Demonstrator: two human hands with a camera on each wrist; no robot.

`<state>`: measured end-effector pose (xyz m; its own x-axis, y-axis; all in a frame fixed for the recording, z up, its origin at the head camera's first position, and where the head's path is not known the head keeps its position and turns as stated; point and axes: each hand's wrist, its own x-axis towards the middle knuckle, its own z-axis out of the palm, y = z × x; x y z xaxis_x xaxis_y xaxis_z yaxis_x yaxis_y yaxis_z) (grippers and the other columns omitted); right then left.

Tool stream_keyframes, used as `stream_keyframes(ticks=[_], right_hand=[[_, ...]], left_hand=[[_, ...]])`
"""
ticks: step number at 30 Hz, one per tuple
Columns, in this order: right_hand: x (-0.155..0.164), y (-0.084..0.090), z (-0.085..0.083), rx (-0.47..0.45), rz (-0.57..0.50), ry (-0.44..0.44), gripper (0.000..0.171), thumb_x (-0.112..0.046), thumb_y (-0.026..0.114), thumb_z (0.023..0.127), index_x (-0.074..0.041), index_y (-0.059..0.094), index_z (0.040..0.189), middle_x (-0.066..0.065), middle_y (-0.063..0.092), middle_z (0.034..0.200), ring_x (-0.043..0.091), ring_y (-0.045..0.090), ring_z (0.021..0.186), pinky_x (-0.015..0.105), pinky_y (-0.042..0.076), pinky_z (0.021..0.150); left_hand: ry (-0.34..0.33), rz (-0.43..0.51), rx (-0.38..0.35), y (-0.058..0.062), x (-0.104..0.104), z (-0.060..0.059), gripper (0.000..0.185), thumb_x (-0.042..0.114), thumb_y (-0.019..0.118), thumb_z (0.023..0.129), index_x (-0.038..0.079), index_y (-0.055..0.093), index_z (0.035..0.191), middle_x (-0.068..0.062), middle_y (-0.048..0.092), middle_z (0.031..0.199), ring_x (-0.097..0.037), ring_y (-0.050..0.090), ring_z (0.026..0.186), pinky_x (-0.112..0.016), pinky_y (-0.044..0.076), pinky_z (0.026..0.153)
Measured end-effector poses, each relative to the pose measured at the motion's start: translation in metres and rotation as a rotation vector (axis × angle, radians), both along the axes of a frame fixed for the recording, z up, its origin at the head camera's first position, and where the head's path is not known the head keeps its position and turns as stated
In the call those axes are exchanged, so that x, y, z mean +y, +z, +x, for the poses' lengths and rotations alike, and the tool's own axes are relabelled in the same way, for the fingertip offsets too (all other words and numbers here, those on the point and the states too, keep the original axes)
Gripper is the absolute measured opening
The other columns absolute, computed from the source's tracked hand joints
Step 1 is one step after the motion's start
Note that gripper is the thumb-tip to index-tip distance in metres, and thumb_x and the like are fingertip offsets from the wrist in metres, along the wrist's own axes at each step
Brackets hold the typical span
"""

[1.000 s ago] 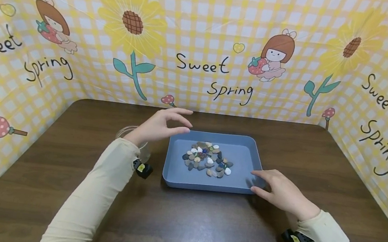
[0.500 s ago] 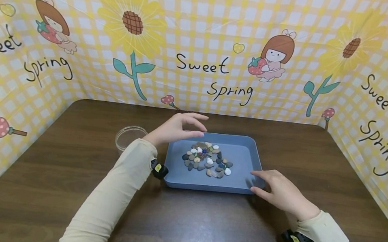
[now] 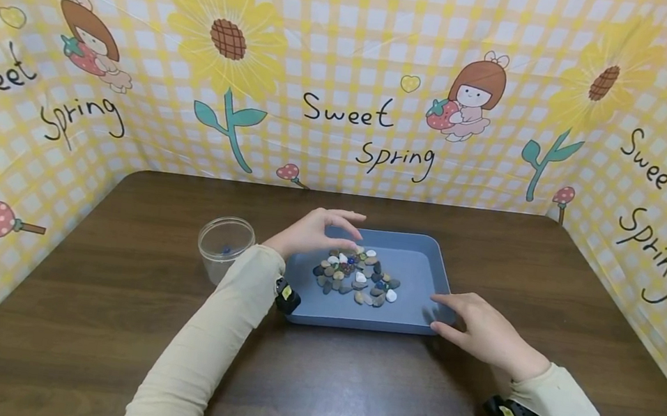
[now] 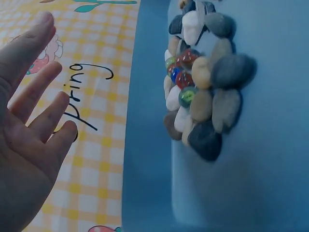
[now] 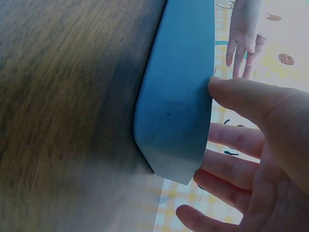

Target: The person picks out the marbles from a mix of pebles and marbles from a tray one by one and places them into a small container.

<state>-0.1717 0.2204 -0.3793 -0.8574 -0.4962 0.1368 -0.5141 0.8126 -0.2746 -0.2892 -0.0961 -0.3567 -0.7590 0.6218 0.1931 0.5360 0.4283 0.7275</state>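
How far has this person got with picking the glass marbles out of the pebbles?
Barely begun: the clear jar holds one blue marble. The left hand hovers open over the pebble pile, the right hand steadies the blue tray. Several coloured marbles remain among the pebbles.

place: tabletop recording booth | evidence: cartoon "Sweet Spring" backdrop point(image 3: 370, 121) walling three edges of the brown wooden table point(image 3: 347, 392)

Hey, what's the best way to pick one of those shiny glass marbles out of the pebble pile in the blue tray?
Pinch a glass marble by its sides, from straight above: it is round and walled in by pebbles on the blue tray.
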Motion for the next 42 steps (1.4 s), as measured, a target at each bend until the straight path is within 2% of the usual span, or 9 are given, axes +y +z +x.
stream_keyframes(ticks=[9, 17, 24, 32, 38, 42], right_hand=[[0.001, -0.002, -0.001, -0.003, -0.005, -0.006, 0.044, -0.028, 0.067, 0.086, -0.004, 0.061, 0.122, 0.014, 0.065, 0.117, 0.030, 0.058, 0.109, 0.049, 0.048, 0.092], [0.001, -0.002, -0.002, -0.002, -0.005, 0.002, 0.044, -0.028, 0.067, 0.085, -0.004, 0.061, 0.121, 0.014, 0.065, 0.116, 0.030, 0.059, 0.108, 0.048, 0.049, 0.091], [0.001, -0.002, -0.002, -0.007, -0.007, 0.001, 0.044, -0.028, 0.067, 0.085, -0.004, 0.060, 0.122, 0.014, 0.065, 0.116, 0.030, 0.059, 0.108, 0.049, 0.048, 0.091], [0.001, -0.001, -0.003, -0.012, -0.003, -0.001, 0.044, -0.028, 0.067, 0.085, -0.004, 0.061, 0.121, 0.014, 0.065, 0.117, 0.030, 0.058, 0.108, 0.049, 0.048, 0.092], [0.001, 0.000, -0.002, -0.013, 0.001, -0.002, 0.044, -0.028, 0.067, 0.085, -0.004, 0.061, 0.121, 0.014, 0.065, 0.116, 0.030, 0.059, 0.108, 0.049, 0.048, 0.091], [0.000, 0.000, -0.002, -0.014, 0.000, -0.003, 0.044, -0.027, 0.067, 0.085, -0.004, 0.061, 0.121, 0.014, 0.065, 0.116, 0.030, 0.059, 0.107, 0.049, 0.049, 0.091]], left_hand=[[-0.007, -0.079, -0.090, -0.008, 0.006, -0.007, 0.023, 0.021, 0.068, 0.085, 0.008, 0.071, 0.104, -0.005, 0.051, 0.140, -0.022, 0.039, 0.136, -0.045, 0.031, 0.112], [-0.020, -0.112, -0.122, -0.022, 0.006, -0.013, 0.026, 0.019, 0.069, 0.084, 0.005, 0.070, 0.106, -0.009, 0.053, 0.137, -0.024, 0.042, 0.134, -0.044, 0.034, 0.111], [-0.046, -0.162, -0.153, -0.025, 0.005, -0.015, 0.025, 0.017, 0.071, 0.082, 0.007, 0.071, 0.104, -0.008, 0.049, 0.141, -0.023, 0.038, 0.137, -0.044, 0.034, 0.111], [-0.029, -0.228, -0.153, -0.029, 0.006, -0.015, 0.021, 0.018, 0.073, 0.080, 0.010, 0.073, 0.100, -0.005, 0.047, 0.143, -0.023, 0.030, 0.142, -0.047, 0.026, 0.115], [-0.026, -0.270, -0.112, -0.031, 0.007, -0.014, 0.019, 0.017, 0.074, 0.080, 0.011, 0.074, 0.097, -0.006, 0.046, 0.144, -0.026, 0.026, 0.143, -0.052, 0.016, 0.117], [-0.019, -0.314, -0.098, -0.033, 0.007, -0.015, 0.018, 0.018, 0.074, 0.079, 0.012, 0.074, 0.096, -0.005, 0.045, 0.144, -0.025, 0.028, 0.142, -0.048, 0.018, 0.117]])
